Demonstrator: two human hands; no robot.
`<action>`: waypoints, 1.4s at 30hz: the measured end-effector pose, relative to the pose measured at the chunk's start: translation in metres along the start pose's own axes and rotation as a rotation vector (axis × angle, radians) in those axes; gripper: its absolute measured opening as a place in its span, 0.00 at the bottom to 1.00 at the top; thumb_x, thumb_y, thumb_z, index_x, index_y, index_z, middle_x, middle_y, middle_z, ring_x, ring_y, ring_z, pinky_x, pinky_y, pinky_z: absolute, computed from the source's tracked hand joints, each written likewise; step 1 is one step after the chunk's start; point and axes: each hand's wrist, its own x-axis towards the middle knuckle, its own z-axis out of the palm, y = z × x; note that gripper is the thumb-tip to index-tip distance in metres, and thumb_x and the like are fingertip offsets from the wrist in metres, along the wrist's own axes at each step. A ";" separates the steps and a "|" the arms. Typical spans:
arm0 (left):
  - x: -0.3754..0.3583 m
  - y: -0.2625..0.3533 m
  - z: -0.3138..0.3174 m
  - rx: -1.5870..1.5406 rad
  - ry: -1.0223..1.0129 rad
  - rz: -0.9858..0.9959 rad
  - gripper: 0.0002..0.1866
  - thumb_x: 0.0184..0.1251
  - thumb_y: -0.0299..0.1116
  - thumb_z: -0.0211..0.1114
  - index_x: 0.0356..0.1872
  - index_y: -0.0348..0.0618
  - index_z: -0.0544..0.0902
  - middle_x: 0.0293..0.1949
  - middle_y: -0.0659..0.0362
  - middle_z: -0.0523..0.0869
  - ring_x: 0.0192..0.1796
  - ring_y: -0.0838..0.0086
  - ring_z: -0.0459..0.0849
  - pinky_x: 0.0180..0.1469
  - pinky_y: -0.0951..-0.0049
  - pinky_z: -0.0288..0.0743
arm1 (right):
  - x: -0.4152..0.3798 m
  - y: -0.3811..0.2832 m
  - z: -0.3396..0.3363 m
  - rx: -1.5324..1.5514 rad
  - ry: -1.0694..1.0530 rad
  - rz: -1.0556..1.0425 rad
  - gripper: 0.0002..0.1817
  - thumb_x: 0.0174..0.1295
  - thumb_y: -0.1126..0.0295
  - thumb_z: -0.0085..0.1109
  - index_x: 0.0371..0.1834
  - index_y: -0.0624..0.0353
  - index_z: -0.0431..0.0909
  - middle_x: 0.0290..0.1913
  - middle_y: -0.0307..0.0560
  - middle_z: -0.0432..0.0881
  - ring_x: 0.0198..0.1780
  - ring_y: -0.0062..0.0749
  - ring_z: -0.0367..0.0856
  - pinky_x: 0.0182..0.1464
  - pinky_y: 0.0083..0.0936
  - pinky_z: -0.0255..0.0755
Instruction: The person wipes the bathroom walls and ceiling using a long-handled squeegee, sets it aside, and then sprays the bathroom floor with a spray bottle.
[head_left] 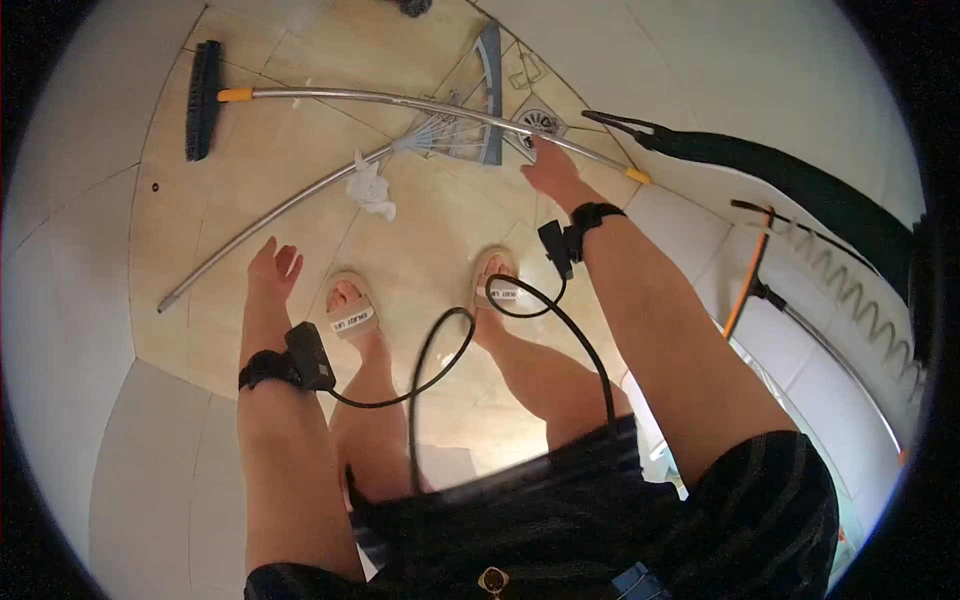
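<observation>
Broom (400, 99): shaft crosses the drain (538, 120) beside your right hand (550, 172); contact unclear. Lifting it could snag the wire-framed tool (492, 75), since they cross.
White scrap (371, 190): left of the drain, against that tool's pole; jostling could shift it.
Right fingers: near the drain, thumb and forefinger apart.
Left hand (270, 268): well left of the drain, fingers apart, empty.

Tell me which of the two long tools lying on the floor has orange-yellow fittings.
The dark-bristled broom has them, one at each end of its handle; the tool with the grey fan-shaped head shows none.
</observation>
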 end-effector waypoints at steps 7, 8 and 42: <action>0.086 0.005 0.009 -0.139 -0.101 -0.051 0.10 0.67 0.40 0.55 0.41 0.46 0.72 0.38 0.56 0.80 0.38 0.67 0.79 0.46 0.62 0.75 | 0.048 0.000 0.025 -0.180 -0.071 -0.106 0.17 0.52 0.64 0.60 0.43 0.58 0.74 0.45 0.53 0.78 0.49 0.48 0.76 0.50 0.41 0.71; 0.088 0.007 0.008 -0.119 -0.135 -0.049 0.10 0.66 0.41 0.56 0.39 0.46 0.73 0.36 0.57 0.80 0.37 0.67 0.79 0.46 0.63 0.75 | 0.045 -0.002 0.030 -0.181 -0.077 -0.101 0.17 0.52 0.64 0.60 0.43 0.58 0.74 0.45 0.53 0.78 0.49 0.48 0.76 0.50 0.41 0.71; -0.368 0.054 -0.067 -0.229 -0.246 0.428 0.15 0.70 0.40 0.51 0.35 0.36 0.75 0.42 0.50 0.80 0.53 0.64 0.78 0.58 0.65 0.74 | -0.429 -0.001 -0.252 0.339 -0.243 0.248 0.18 0.52 0.58 0.63 0.21 0.63 0.74 0.14 0.51 0.71 0.16 0.37 0.70 0.21 0.33 0.64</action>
